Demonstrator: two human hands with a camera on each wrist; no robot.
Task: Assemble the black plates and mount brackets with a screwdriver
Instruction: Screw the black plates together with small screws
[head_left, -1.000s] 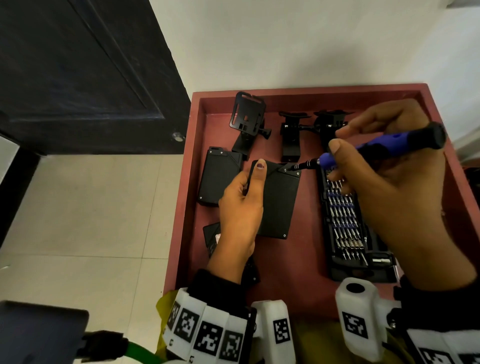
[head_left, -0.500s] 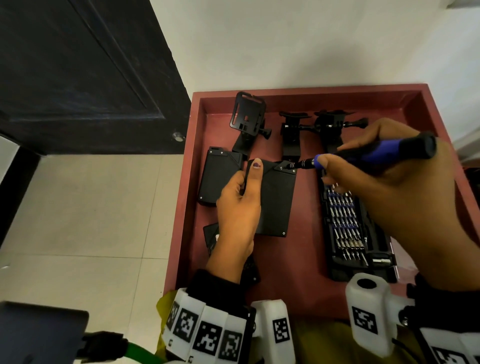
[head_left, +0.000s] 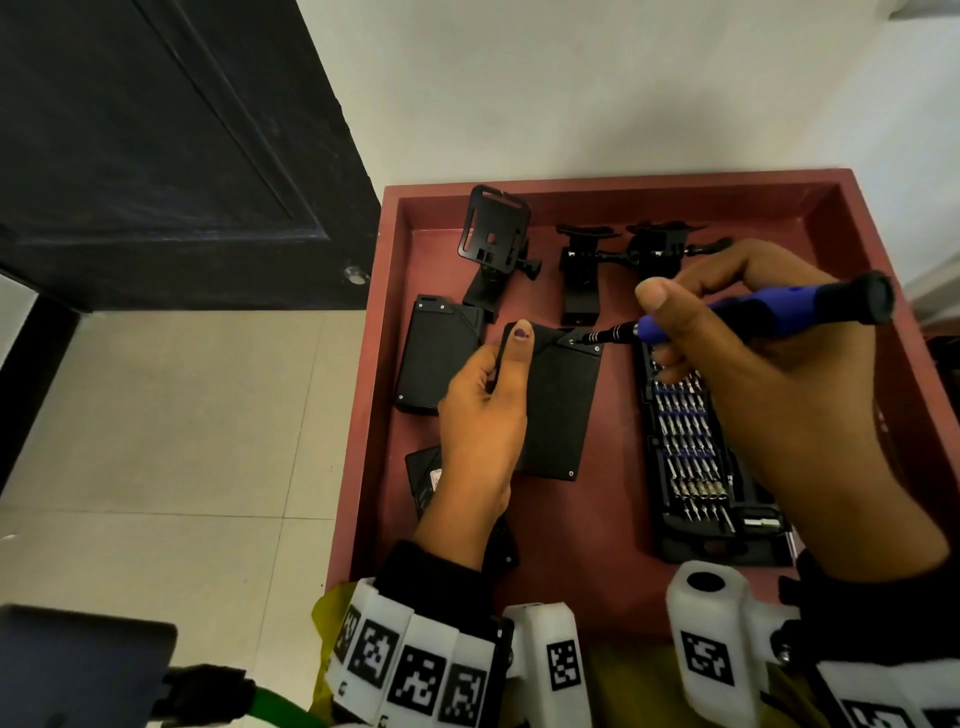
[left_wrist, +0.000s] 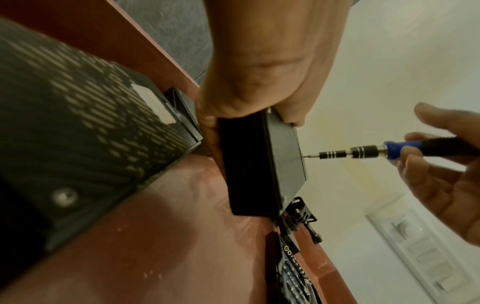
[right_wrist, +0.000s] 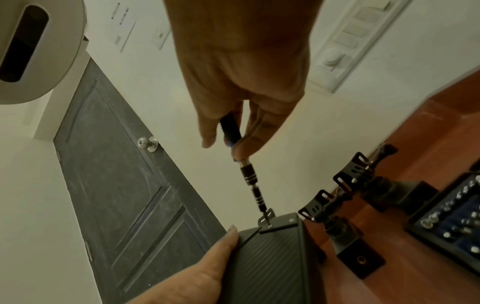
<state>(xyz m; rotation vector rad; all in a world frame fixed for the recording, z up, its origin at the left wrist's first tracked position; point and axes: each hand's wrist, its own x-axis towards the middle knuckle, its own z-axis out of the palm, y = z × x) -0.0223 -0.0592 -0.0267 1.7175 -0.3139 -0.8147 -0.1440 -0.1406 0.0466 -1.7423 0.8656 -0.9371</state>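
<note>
1. Over the red tray (head_left: 857, 218), the right hand (head_left: 779, 395) has its thumb and fingers curled round the blue-and-black screwdriver (head_left: 763, 312). The pinch sits far forward on the handle, which I'd judge is right for small turns.
2. At the far right corner of the black plate (head_left: 561, 410) the bit meets a small screw; from the left wrist view the tip (left_wrist: 307, 156) stands about square to the plate face. Keeping that line matters, since a leaning bit will likely skip out of so small a head.
3. Beside it, the left hand (head_left: 483, 415) grips the plate's left edge, thumb laid flat on the top face, the plate tilted up off the tray. It should brace hard against the push of the driver, or the plate will probably swing.
4. Turn with the fingertips only, light pressure along the shaft, and stop once the screw seats.
5. Further out, a second plate (head_left: 436, 358) lies to the left, the mount brackets (head_left: 582, 270) stand along the far wall, and the bit case (head_left: 696, 457) lies on the right under the working wrist, so the elbow wants to stay high.
</note>
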